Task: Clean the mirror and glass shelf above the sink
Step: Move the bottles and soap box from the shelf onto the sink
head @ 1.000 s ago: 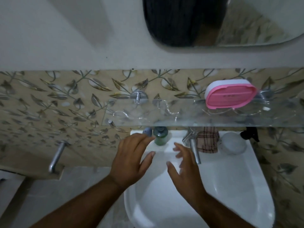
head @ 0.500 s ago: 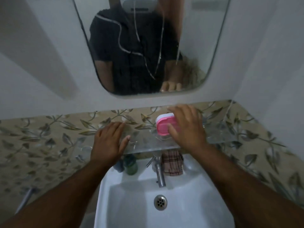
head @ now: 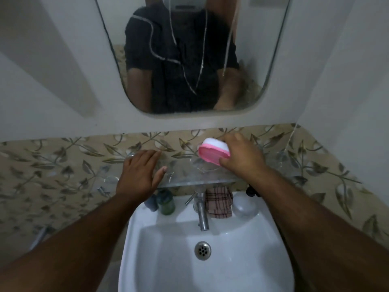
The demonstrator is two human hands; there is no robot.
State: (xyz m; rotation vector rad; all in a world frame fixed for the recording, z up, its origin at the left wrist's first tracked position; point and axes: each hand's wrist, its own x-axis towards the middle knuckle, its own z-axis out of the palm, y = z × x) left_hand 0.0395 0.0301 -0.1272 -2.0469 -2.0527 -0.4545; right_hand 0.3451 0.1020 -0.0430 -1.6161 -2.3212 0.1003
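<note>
Head view: right hand [head: 240, 158] grips the pink soap case [head: 212, 153], seemingly tilted above the glass shelf [head: 189, 175]; left hand [head: 140, 171] rests flat, fingers spread, on it.

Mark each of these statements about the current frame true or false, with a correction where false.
1. The right hand grips the pink soap case. True.
2. The left hand holds the checked cloth. False: the cloth lies on the back rim of the sink beside the tap; the left hand rests open on the glass shelf.
3. The soap case lies flat on the shelf. False: it is tilted, its pink side turned toward the camera.
4. A green bottle stands on the sink rim left of the tap. True.
5. The mirror hangs on the wall above the shelf. True.
</note>
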